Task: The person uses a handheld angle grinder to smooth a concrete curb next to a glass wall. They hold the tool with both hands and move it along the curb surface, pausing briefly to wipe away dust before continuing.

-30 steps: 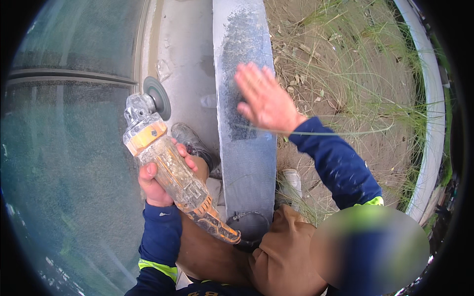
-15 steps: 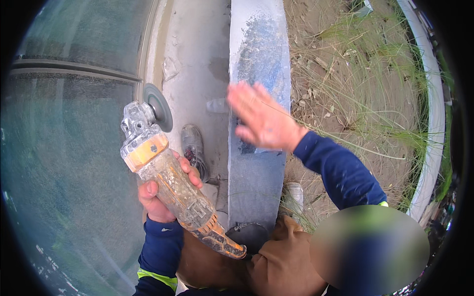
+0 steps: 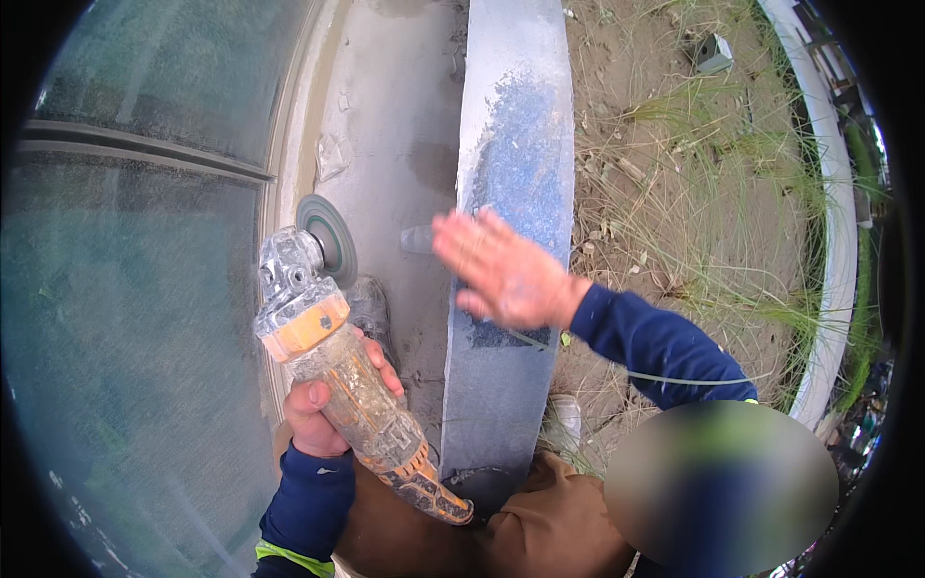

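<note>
Gripping the dusty body of an angle grinder (image 3: pixel 337 376), the person's left hand (image 3: pixel 323 409) has its grip clenched tight round the barrel, thumb up on the near side and fingers curled over the far side. The grinder is tilted, with its orange collar and clear gear head pointing up and away and the orange tail end down near the person's brown trousers (image 3: pixel 540 530). Its grey disc (image 3: pixel 328 236) sits at the top, up in the air beside a pale curved kerb edge (image 3: pixel 289 173), not clearly touching anything. The right hand (image 3: pixel 501 270) isn't holding anything: its grip is released, palm flat and fingers spread, blurred, over a long grey slab (image 3: pixel 511 125) that runs away from the person. Can't really tell if the palm is pressing on the slab or just above it. The slab has a bluish, scuffed patch under and ahead of the hand. Between the grinder and the slab there's a strip of bare concrete ground (image 3: pixel 395 116), and a dusty shoe (image 3: pixel 371 313) shows just behind the grinder. Right of the slab is dirt with thin grass (image 3: pixel 694 222), bounded by a white curved rail (image 3: pixel 833 241). Left of the kerb is a big greenish glassy surface (image 3: pixel 125 318).
</note>
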Demonstrator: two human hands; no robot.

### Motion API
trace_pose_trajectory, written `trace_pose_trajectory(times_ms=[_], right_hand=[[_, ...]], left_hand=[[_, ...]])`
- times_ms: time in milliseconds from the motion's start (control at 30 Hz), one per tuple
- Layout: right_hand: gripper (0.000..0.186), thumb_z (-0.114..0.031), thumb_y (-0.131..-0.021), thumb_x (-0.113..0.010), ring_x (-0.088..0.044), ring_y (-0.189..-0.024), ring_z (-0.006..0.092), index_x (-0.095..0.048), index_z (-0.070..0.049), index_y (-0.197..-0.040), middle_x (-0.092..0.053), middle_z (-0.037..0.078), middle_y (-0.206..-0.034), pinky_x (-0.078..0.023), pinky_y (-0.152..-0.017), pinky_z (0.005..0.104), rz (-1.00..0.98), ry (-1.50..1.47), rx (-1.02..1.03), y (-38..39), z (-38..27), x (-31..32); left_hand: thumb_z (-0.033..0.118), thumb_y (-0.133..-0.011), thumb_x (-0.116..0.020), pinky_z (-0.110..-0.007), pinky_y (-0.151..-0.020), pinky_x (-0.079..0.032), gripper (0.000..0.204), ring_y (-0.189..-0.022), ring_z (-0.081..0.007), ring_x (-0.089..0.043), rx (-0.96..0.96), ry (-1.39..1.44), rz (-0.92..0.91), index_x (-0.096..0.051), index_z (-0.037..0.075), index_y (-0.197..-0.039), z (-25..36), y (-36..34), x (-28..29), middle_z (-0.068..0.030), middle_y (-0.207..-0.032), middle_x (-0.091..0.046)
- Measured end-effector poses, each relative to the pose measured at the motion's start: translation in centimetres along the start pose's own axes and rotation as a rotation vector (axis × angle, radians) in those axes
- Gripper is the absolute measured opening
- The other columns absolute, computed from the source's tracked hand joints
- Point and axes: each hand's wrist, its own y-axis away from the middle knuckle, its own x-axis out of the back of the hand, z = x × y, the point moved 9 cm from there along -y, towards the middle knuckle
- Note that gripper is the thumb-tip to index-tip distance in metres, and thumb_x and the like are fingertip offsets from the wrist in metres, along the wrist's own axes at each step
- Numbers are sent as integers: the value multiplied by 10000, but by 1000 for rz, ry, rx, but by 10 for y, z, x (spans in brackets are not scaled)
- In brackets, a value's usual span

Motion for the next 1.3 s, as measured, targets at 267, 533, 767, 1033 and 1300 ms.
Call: trace_pose_trajectory(times_ms=[267,533,767,1033,1300], right_hand=[[655,-480,-1062,-122,-131,-1520,276,-156,-70,-1573,-166,126,-1641,-103,-1232,492,-151,501,-970,23,271,74],[693,-531,-1045,-209,-228,-1500,265,-261,-56,-1546,-239,115,-1625,-119,-1234,466,-87,20,151,3,9,-7],[659,-458,-1063,-218,-255,-1484,328,-301,22,-1506,-276,209,-1590,-202,-1205,512,238,351,-1176,37,282,92],[752,-587,-1028,-157,-111,-1525,265,-140,-74,-1578,-134,123,-1649,-99,-1238,462,-180,213,-62,-2,88,10],[771,-520,-1007,-402,-241,-1488,360,-260,30,-1529,-268,233,-1589,-201,-1197,531,224,76,-318,0,54,40]], left_hand=[[359,-701,-773,-481,-788,-581,733,-899,-354,-677,54,24,-33,-479,10,-1274,-8,-12,-12,-166,-1048,-607],[377,-694,-786,-462,-786,-581,746,-896,-348,-677,57,4,27,-487,23,-1279,-3,-4,-6,-162,-1049,-613],[383,-684,-795,-455,-757,-590,752,-880,-350,-685,95,-4,9,-485,15,-1261,-11,-9,-9,-167,-1049,-619],[381,-685,-800,-452,-757,-587,759,-865,-354,-688,27,-25,19,-479,10,-1264,-1,-6,-6,-172,-1028,-628],[341,-687,-776,-463,-766,-584,742,-885,-370,-681,23,-9,20,-474,0,-1273,0,-3,-3,-175,-1042,-621]])
